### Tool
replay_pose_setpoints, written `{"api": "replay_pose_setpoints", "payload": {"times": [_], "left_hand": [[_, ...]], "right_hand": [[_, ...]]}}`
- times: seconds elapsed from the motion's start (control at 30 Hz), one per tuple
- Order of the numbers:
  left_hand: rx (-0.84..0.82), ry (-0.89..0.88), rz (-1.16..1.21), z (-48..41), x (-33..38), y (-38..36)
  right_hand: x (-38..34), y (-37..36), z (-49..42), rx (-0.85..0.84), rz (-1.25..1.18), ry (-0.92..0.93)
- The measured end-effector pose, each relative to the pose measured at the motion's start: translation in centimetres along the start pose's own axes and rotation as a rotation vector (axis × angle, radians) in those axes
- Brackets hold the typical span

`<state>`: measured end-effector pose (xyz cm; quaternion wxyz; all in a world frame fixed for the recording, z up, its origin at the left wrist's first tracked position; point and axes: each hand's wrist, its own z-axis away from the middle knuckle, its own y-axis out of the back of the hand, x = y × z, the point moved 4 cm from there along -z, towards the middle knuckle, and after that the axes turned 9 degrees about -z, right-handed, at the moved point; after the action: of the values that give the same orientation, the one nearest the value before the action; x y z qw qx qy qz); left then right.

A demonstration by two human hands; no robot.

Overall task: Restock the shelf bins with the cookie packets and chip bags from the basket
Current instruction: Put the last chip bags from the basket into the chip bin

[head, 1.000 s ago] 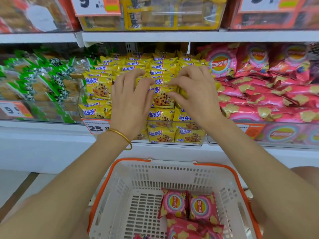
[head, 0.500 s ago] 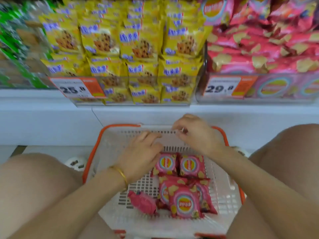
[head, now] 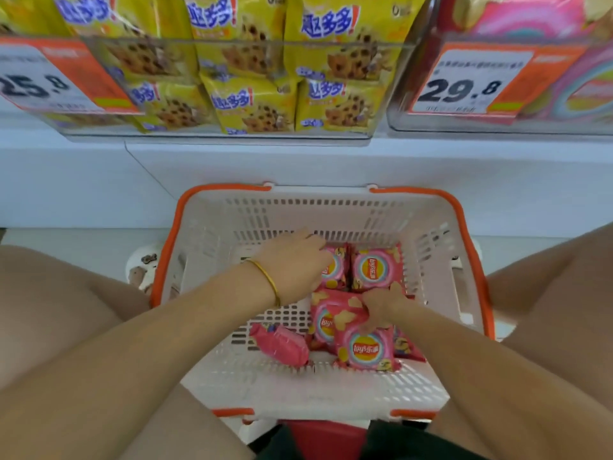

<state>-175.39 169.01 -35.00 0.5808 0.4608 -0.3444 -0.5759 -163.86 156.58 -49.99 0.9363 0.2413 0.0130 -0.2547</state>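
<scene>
Chip bags (head: 376,270) lie in the white basket (head: 428,240). The right hand (head: 381,307) pinches a middle bag (head: 331,322) at its edge. The left hand (head: 293,263) covers a far bag (head: 336,267), and I cannot tell its grip. It is better to lift by the seams, without squeezing, toward the chip bin (head: 560,122).

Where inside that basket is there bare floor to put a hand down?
Bare floor shows in the white slotted basket along its left wall, beside the left hand, and in a strip by the near rim. Middle and right are crowded: pink chip bags pile there, the right hand gripping one.
</scene>
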Motion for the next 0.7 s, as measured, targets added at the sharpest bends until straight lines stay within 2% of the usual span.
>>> {"api": "replay_pose_setpoints", "payload": {"times": [0.13, 0.27, 0.37, 0.43, 0.53, 0.6, 0.7], "left_hand": [[-0.024, 0.005, 0.072, -1.5, -0.4, 0.6], [-0.11, 0.128, 0.318, -2.0, -1.1, 0.6], [-0.11, 0.214, 0.687, -1.6, -1.1, 0.9], [-0.063, 0.249, 0.974, -1.4, -0.8, 1.6], [0.027, 0.263, 1.233, -1.3, 0.3, 3.9], [0.113, 0.211, 1.26, -1.1, 1.3, 6.1], [0.276, 0.185, 1.172, -0.7, 1.9, 9.6]], "right_hand": [[0.2, 3.1, 0.5, -0.052, -0.13, 0.01], [0.1, 9.2, 4.3, 0.127, -0.307, 0.134], [0.1, 12.5, 8.5, 0.261, -0.336, 0.249], [0.2, 14.1, 11.9, 0.37, -0.367, 0.298], [1.0, 15.1, 16.0, 0.495, -0.473, 0.391], [1.5, 15.6, 18.6, 0.565, -0.55, 0.427], [2.0, 16.3, 22.8, 0.667, -0.656, 0.512]]}}
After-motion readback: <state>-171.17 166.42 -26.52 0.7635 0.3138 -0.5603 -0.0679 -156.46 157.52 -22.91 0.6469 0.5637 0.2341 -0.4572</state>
